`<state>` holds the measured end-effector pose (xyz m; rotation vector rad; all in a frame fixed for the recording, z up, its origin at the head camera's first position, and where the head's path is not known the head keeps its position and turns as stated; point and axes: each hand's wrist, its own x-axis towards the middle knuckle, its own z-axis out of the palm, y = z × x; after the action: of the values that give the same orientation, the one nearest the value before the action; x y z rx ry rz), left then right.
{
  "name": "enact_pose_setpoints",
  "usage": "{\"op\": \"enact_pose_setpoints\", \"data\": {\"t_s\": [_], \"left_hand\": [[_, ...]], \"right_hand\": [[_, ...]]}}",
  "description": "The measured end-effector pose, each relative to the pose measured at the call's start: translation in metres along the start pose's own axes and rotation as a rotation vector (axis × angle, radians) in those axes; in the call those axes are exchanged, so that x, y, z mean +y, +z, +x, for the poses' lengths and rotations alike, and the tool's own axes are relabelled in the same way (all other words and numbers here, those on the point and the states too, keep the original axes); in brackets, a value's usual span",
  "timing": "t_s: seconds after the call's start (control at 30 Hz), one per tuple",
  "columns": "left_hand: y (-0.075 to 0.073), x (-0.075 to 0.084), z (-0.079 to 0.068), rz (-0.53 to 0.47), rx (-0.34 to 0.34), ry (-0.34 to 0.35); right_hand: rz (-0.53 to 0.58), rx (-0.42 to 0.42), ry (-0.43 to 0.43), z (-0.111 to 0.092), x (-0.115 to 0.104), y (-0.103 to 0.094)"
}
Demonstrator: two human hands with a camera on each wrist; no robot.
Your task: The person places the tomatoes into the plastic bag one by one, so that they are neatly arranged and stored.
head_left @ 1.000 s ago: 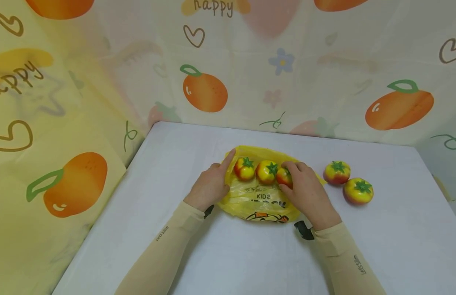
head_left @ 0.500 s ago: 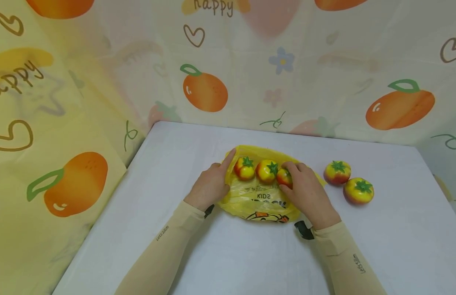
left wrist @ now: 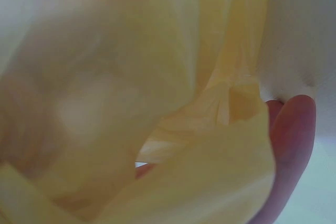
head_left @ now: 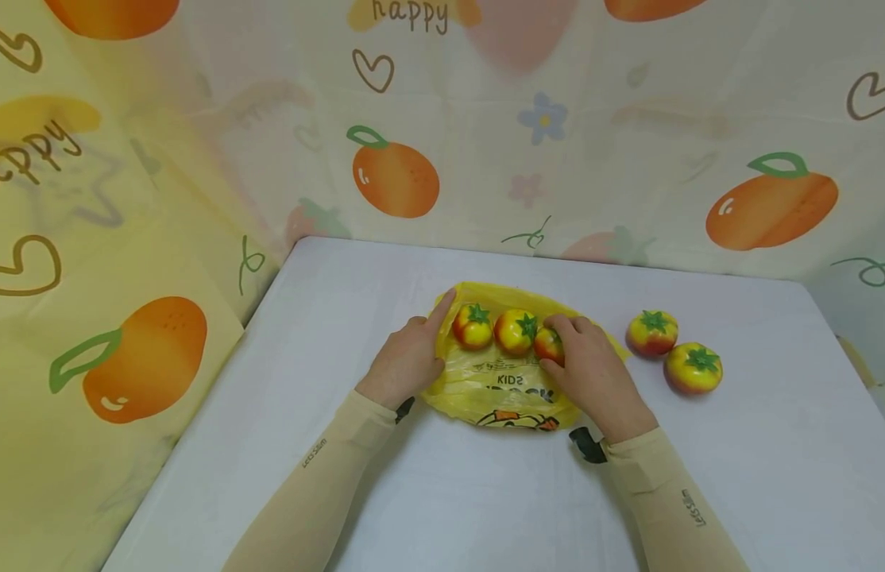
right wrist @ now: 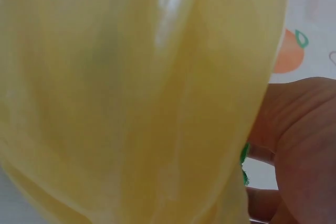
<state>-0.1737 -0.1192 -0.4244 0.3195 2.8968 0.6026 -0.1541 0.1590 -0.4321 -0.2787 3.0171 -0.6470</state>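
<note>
My right grip [head_left: 596, 377] pinches a fruit [head_left: 549, 348] in the bag [head_left: 453, 385], toward its right side; a light hold should avoid dragging the plastic. My left grip [head_left: 407, 361] lies at the bag's left edge, index straight; whether it pinches, I can't tell. Steadying that edge should help. Two fruits [head_left: 515, 332] sit alongside in the bag; a pair [head_left: 693, 369] touch on the bench [head_left: 757, 445] just right of it.
</note>
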Motion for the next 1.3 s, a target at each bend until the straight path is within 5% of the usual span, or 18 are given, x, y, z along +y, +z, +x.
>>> {"op": "enact_pose_setpoints", "data": {"t_s": [0.8, 1.1, 1.3], "left_hand": [[-0.001, 0.002, -0.001, 0.009, 0.004, 0.0], [-0.002, 0.003, 0.001, -0.001, 0.007, -0.009], [0.0, 0.002, -0.001, -0.013, 0.014, -0.001]], "right_hand": [[-0.017, -0.008, 0.004, 0.0, -0.002, -0.003], [0.038, 0.01, -0.026, -0.011, -0.015, -0.037], [0.049, 0.119, -0.081, -0.021, -0.007, -0.064]]}}
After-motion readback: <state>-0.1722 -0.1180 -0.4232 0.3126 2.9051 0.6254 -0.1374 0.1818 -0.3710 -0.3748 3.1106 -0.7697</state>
